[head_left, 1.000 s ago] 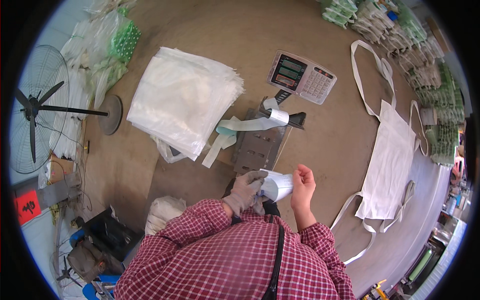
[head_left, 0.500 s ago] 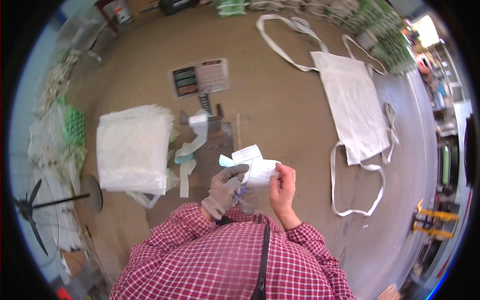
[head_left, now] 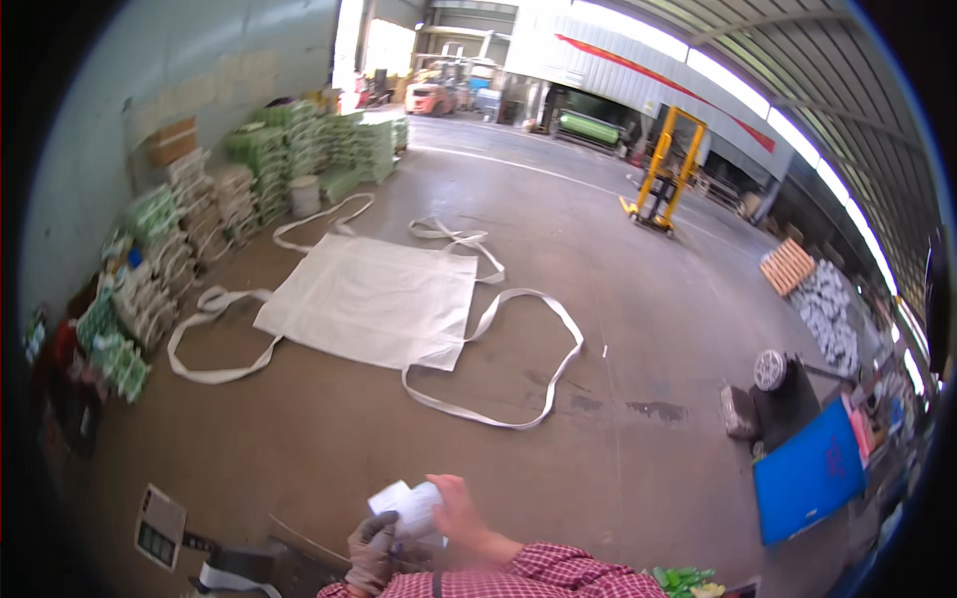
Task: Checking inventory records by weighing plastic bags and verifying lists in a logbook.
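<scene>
White paper labels (head_left: 417, 510), curled: one bundle, pinched closed in your gloved left hand (head_left: 371, 556) and bare right hand (head_left: 461, 511), apparently to steady both ends.

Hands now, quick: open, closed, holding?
Left hand, gloved: closed, holding white labels.
Right hand, bare: at the labels' right edge; too blurred to tell whether it grips.

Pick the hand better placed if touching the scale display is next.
Probably left. The gloved left hand is nearer the scale display; the bare right hand is beyond the white papers. The left appears to grip the papers, though, so it might need freeing first.
</scene>
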`<action>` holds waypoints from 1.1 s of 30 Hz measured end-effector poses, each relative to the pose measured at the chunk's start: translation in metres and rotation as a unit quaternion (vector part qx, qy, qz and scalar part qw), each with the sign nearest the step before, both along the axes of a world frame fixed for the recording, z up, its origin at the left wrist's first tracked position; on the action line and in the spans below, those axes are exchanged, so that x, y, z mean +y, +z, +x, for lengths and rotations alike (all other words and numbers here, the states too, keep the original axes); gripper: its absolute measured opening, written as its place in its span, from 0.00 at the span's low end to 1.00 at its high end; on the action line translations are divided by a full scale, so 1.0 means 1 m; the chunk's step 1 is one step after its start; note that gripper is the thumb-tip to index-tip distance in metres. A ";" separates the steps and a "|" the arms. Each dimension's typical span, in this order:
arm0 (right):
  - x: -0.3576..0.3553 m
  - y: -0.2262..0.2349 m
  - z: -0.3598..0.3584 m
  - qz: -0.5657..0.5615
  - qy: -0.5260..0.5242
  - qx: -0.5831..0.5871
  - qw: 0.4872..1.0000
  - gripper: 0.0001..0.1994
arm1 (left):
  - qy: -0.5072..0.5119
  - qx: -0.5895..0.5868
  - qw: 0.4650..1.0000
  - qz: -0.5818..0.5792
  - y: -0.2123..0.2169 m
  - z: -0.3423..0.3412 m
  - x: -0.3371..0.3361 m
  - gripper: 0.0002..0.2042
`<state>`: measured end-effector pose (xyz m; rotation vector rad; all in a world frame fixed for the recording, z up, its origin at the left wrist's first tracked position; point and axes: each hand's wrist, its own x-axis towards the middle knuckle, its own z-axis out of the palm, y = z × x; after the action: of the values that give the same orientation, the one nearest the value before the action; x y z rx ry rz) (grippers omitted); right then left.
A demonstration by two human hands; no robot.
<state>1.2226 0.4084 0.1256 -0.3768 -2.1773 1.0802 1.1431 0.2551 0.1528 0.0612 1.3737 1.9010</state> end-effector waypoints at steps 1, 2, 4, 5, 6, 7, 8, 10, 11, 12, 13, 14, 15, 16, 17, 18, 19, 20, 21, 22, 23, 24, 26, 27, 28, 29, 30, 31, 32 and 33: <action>0.012 0.002 0.014 0.013 -0.050 -0.015 0.999 0.25 | -0.039 0.013 0.999 -0.005 -0.013 0.002 0.015 0.10; 0.027 0.002 0.029 0.027 -0.096 -0.033 0.994 0.25 | -0.060 0.058 0.997 0.001 -0.026 0.006 0.033 0.11; 0.058 0.000 0.054 0.063 -0.166 -0.025 0.984 0.27 | -0.099 0.058 0.993 0.007 -0.027 0.006 0.067 0.11; 0.070 0.000 0.065 0.096 -0.224 -0.025 0.970 0.28 | -0.126 0.049 0.991 0.010 -0.025 0.006 0.083 0.11; 0.080 0.000 0.074 0.096 -0.231 -0.021 0.968 0.28 | -0.148 0.058 0.987 0.000 -0.025 0.005 0.099 0.12; 0.089 0.002 0.082 0.010 -0.271 -0.022 0.962 0.29 | -0.154 0.062 0.986 0.002 -0.025 0.005 0.115 0.12; 0.101 0.003 0.091 -0.074 -0.307 -0.023 0.949 0.30 | -0.176 0.068 0.982 -0.001 -0.025 0.005 0.132 0.12; 0.130 -0.004 0.105 -0.123 -0.321 0.004 0.939 0.31 | -0.213 0.103 0.971 -0.010 -0.020 0.011 0.168 0.12; 0.145 -0.007 0.112 -0.176 -0.329 0.027 0.927 0.32 | -0.217 0.105 0.970 -0.008 -0.026 0.011 0.183 0.12; 0.162 -0.008 0.117 -0.192 -0.326 0.042 0.925 0.33 | -0.245 0.101 0.964 0.010 -0.036 0.011 0.201 0.12; 0.180 -0.009 0.122 -0.190 -0.329 0.045 0.924 0.33 | -0.272 0.097 0.957 0.027 -0.042 0.011 0.218 0.13; 0.195 -0.005 0.124 -0.213 -0.322 0.083 0.919 0.34 | -0.285 0.073 0.956 0.011 -0.033 0.012 0.235 0.13; 0.210 0.000 0.126 -0.235 -0.315 0.122 0.912 0.34 | -0.291 0.075 0.954 0.012 -0.039 0.010 0.251 0.13; 0.224 0.006 0.128 -0.244 -0.321 0.130 0.906 0.35 | -0.314 0.087 0.945 0.011 -0.050 0.009 0.270 0.13; 0.240 0.008 0.133 -0.239 -0.326 0.133 0.905 0.35 | -0.336 0.099 0.937 0.014 -0.047 0.009 0.293 0.13; 0.254 0.006 0.139 -0.279 -0.334 0.141 0.889 0.35 | -0.350 0.115 0.929 -0.027 -0.041 0.014 0.312 0.13; 0.269 0.004 0.147 -0.318 -0.341 0.150 0.872 0.34 | -0.357 0.117 0.927 -0.024 -0.039 0.016 0.337 0.13; 0.283 0.001 0.155 -0.339 -0.339 0.169 0.861 0.37 | -0.393 0.145 0.908 -0.003 -0.036 0.021 0.356 0.13; 0.293 -0.001 0.167 -0.339 -0.345 0.170 0.858 0.37 | -0.428 0.173 0.887 0.018 -0.032 0.028 0.374 0.13; 0.302 -0.001 0.180 -0.360 -0.361 0.203 0.836 0.37 | -0.474 0.189 0.860 -0.014 -0.026 0.037 0.394 0.13; 0.310 -0.003 0.195 -0.380 -0.376 0.237 0.811 0.37 | -0.480 0.188 0.857 -0.016 -0.018 0.050 0.413 0.13; 0.317 -0.014 0.218 -0.389 -0.386 0.253 0.797 0.39 | -0.506 0.189 0.841 -0.009 -0.013 0.063 0.431 0.13; 0.320 -0.027 0.260 -0.376 -0.431 0.270 0.775 0.35 | -0.565 0.161 0.809 0.008 -0.006 0.093 0.467 0.13; 0.322 -0.025 0.277 -0.361 -0.466 0.282 0.757 0.31 | -0.568 0.162 0.807 0.005 -0.013 0.107 0.485 0.13; 0.322 -0.021 0.295 -0.363 -0.467 0.284 0.755 0.31 | -0.598 0.143 0.789 0.011 -0.022 0.122 0.503 0.13; 0.322 -0.014 0.314 -0.355 -0.491 0.283 0.744 0.25 | -0.628 0.124 0.768 0.019 -0.022 0.138 0.521 0.14; 0.325 -0.010 0.333 -0.346 -0.515 0.281 0.733 0.20 | -0.653 0.132 0.745 0.017 -0.020 0.154 0.534 0.14; 0.329 -0.013 0.355 -0.345 -0.518 0.282 0.731 0.20 | -0.656 0.131 0.743 0.017 -0.021 0.173 0.550 0.14; 0.333 -0.017 0.378 -0.328 -0.527 0.256 0.741 0.22 | -0.672 0.160 0.722 0.033 -0.023 0.195 0.567 0.15; 0.334 -0.016 0.398 -0.314 -0.535 0.226 0.751 0.24 | -0.686 0.186 0.702 0.046 -0.024 0.218 0.578 0.15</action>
<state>1.6206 0.7422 0.1095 -1.3046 -0.7918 0.9833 1.3615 0.8327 0.1293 1.2199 0.8969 0.6261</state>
